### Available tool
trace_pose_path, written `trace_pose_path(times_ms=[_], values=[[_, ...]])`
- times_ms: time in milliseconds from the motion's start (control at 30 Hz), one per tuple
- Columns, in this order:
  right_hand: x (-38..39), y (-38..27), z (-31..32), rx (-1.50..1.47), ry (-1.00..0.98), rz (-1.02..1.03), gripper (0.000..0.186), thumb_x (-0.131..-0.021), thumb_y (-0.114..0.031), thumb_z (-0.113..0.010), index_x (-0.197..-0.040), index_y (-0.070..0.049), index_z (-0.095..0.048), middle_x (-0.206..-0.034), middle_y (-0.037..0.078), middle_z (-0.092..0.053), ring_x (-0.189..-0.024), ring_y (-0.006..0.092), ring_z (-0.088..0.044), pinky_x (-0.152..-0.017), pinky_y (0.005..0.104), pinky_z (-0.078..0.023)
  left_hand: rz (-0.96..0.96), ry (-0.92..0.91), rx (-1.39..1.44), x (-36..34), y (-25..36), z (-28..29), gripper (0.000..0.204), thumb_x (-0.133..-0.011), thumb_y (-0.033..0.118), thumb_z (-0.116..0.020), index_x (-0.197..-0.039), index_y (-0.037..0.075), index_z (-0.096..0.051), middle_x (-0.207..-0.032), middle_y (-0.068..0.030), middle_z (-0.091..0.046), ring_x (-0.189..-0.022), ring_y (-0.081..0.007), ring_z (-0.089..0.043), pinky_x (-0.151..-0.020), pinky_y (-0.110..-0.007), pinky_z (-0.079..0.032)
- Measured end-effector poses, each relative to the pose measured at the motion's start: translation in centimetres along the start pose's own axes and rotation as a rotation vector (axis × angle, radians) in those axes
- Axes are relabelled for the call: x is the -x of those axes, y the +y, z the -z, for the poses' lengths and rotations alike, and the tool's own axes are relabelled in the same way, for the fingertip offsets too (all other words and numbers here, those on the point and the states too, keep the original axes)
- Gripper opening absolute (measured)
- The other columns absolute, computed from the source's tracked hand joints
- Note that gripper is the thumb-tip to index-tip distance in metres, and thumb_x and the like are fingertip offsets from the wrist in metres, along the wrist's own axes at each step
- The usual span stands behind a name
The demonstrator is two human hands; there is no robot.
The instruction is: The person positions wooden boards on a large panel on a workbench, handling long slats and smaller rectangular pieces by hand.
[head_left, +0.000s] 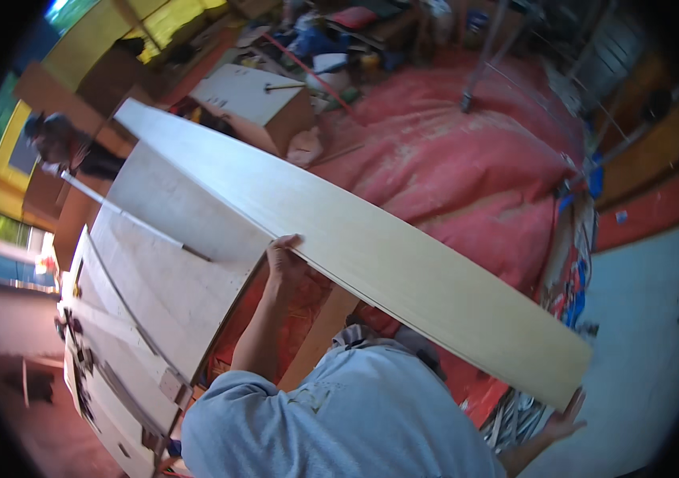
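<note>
The head view is showing a long, pale wooden board (371,239) slanting across the middle, its far end lying toward the tabletop (176,215) and its near, rounded end reaching the lower right. The left hand (282,256) is clamping its grip on the long edge, thumb over the upper face, probably because a hold partway along is steadying so long a piece. The right hand (564,421) is touching the near end's corner, its grip not closing, fingers spreading outward, seemingly so that it is bracing or guiding that end rather than pinching it. Whether the tabletop is carrying the far end, I cannot tell. A slim pale strip (136,213) is lying over the tabletop's far part, near a co-worker (76,147). Beyond the board, a red sheet (443,175) is covering the floor, presumably for protection, and a hammer (283,86) is resting on a white-topped box (236,94).
</note>
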State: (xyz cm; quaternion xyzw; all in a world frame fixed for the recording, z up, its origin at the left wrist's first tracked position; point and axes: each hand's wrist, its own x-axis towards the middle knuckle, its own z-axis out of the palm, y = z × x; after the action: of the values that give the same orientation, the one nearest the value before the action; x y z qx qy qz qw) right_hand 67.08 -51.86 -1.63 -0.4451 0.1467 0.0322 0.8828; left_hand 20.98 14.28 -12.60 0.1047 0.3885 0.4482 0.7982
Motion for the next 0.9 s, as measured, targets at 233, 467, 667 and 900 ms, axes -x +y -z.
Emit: trace_pose_path(times_ms=[233, 467, 667, 900], values=[[-5.7, -3.1, -3.7, 0.885, -0.238, -0.488, 0.055, -0.106, -0.046, -0.059, -0.148, -0.011, -0.056, -0.111, 0.012, -0.074, -0.090, 0.0226, -0.071, -0.073, 0.0346, -0.059, 0.134, 0.084, 0.028, 0.3, -0.4, 0.3, 0.053, -0.078, 0.019, -0.062, -0.126, -0.003, -0.060, -0.125, -0.0201, -0.067, -0.120, -0.0396, -0.061, -0.111, -0.058, -0.045], [-2.4, 16.1, -10.3, 1.090, -0.270, -0.485, 0.057, -0.107, -0.043, -0.059, -0.149, -0.005, -0.052, -0.122, 0.015, -0.069, -0.103, 0.0256, -0.068, -0.085, 0.0395, -0.056, 0.056, 0.118, 0.091, -3.8, -3.6, 3.2, 0.043, -0.082, 0.015, -0.062, -0.121, -0.002, -0.062, -0.113, -0.0180, -0.071, -0.109, -0.0365, -0.068, -0.100, -0.055, -0.053], [-1.2, 21.8, -9.4, 1.193, -0.362, -0.547, 0.059, -0.107, -0.041, -0.059, -0.149, 0.000, -0.049, -0.132, 0.018, -0.065, -0.114, 0.0282, -0.065, -0.096, 0.0438, -0.053, -0.113, 0.379, -0.368, -6.5, -2.7, 7.1, 0.049, -0.091, 0.028, -0.071, -0.127, -0.002, -0.059, -0.116, -0.0174, -0.069, -0.104, -0.0315, -0.070, -0.089, -0.048, -0.058], [-1.5, 25.9, -6.9, 1.243, -0.479, -0.606, 0.062, -0.108, -0.038, -0.058, -0.150, 0.006, -0.045, -0.143, 0.021, -0.059, -0.127, 0.0312, -0.062, -0.108, 0.0487, -0.050, -0.407, 0.648, -0.822, 0.7, -5.9, 8.6, 0.055, -0.093, 0.031, -0.075, -0.136, 0.002, -0.058, -0.122, -0.0132, -0.068, -0.101, -0.0259, -0.070, -0.077, -0.040, -0.062]])
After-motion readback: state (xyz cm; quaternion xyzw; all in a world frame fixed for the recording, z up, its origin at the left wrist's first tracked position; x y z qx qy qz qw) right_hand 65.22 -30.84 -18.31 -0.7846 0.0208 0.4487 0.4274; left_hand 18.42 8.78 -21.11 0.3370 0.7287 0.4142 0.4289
